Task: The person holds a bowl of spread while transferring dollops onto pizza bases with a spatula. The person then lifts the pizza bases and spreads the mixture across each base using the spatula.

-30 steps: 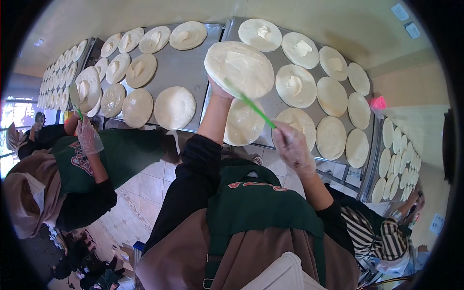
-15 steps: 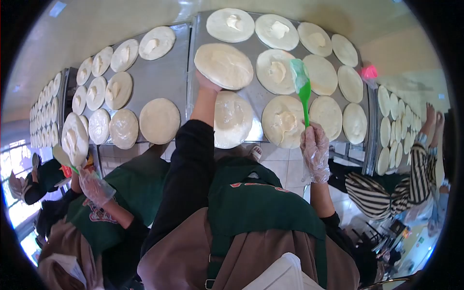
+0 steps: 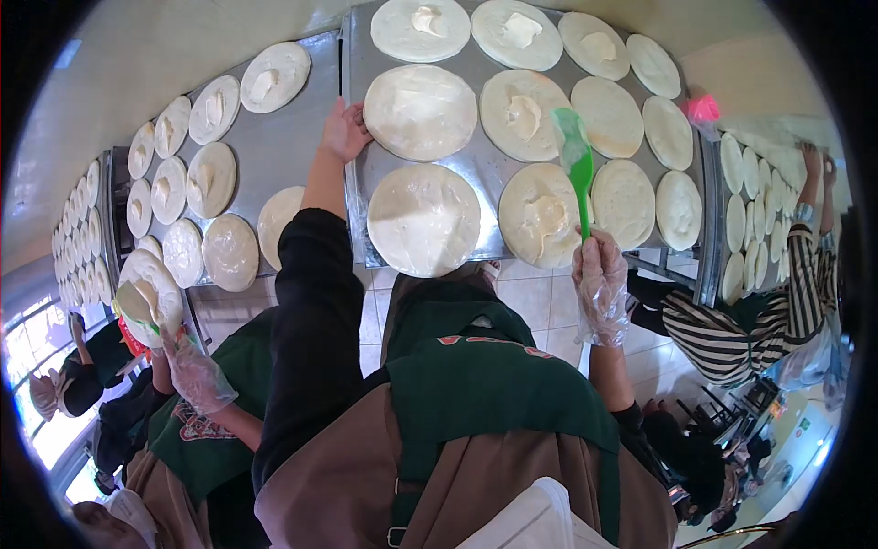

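Note:
My left hand (image 3: 346,131), bare, is at the left rim of a round flat dough disc (image 3: 421,113) thinly coated with white cream. Its fingers are apart, and the disc lies flat on the metal tray (image 3: 361,197). In a clear plastic glove, my right hand (image 3: 601,285) grips a green spatula (image 3: 583,188) by its handle, blade pointing away from me and smeared with cream. Below the blade is a dough disc with a dollop of cream (image 3: 540,217). Another coated disc (image 3: 423,220) sits at the tray's near edge.
To the left, a second metal tray (image 3: 274,137) bears several discs, some with cream dollops. Beside me a co-worker's gloved hand (image 3: 197,375) is near a raised disc (image 3: 155,284). A pink object (image 3: 703,112) sits at the right, near another person in striped sleeves (image 3: 713,329).
The disc my left hand was holding up now lies on the tray, and that hand has moved left to its rim. My right hand still grips the spatula. The view has shifted slightly.

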A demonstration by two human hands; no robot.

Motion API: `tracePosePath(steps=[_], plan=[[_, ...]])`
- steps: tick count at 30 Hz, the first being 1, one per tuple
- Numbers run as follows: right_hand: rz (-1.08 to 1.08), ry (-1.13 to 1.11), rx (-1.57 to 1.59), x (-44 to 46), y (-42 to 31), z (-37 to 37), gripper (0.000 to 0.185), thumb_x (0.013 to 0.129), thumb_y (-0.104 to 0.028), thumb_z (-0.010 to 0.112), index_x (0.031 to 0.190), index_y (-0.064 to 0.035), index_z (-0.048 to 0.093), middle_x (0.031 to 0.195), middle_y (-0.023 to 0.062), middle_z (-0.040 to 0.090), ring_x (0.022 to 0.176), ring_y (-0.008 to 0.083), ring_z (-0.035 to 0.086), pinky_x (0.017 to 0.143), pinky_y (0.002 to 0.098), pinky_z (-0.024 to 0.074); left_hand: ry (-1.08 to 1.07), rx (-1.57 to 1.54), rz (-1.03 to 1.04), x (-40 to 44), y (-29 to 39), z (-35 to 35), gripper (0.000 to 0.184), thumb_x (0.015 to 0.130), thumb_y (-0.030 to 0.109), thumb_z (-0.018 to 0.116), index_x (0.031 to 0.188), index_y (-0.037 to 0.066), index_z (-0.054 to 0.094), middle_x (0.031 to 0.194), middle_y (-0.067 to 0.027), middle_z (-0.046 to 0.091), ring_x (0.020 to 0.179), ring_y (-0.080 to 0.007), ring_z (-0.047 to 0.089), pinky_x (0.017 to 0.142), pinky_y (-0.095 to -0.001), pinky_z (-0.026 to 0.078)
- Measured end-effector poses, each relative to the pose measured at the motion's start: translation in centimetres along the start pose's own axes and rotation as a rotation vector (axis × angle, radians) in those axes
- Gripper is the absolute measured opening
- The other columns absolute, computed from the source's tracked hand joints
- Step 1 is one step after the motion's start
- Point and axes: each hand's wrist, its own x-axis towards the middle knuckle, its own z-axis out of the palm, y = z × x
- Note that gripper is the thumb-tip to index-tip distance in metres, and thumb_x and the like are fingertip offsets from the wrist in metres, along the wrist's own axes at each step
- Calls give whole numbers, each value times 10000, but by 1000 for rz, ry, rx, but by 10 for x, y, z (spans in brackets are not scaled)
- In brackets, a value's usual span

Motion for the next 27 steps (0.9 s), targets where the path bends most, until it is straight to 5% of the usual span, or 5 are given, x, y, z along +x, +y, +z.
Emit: tracePosePath(steps=[5,8,14,23,27], plan=[[-17,5,2,5,-2,11,190,947,-93,455,1078,7,550,652,-42,423,535,24,367,466,172,293,-70,590,-224,-17,49,-2,791,886,656,207,1267,0,430,1082,-104,538,956,-241,538,865,-376,436],[3,15,5,6,-9,20,193,952,-114,453,1079,-6,550,653,-39,426,533,24,368,463,172,293,54,989,-72,-1,73,0,737,901,624,234,1258,14,444,1054,-111,535,901,-230,532,821,-373,449],[108,93,118,1,-18,37,209,964,-173,448,1086,-36,548,650,-30,434,522,25,360,454,170,292,172,231,38,69,78,41,599,907,451,457,1328,44,330,1056,-186,523,992,-280,518,897,-449,424],[177,288,59,-35,-5,37,208,967,-171,440,1094,-37,537,640,-30,424,510,25,350,446,169,279,412,359,-57,131,83,109,611,857,390,544,1307,48,312,1083,-161,491,1037,-298,495,949,-486,367],[142,339,87,-46,7,33,250,959,-231,464,1102,-35,524,628,-27,440,438,25,342,381,166,269,291,265,-128,164,88,101,604,830,376,581,1271,35,349,1029,-132,510,960,-274,534,928,-459,388]])
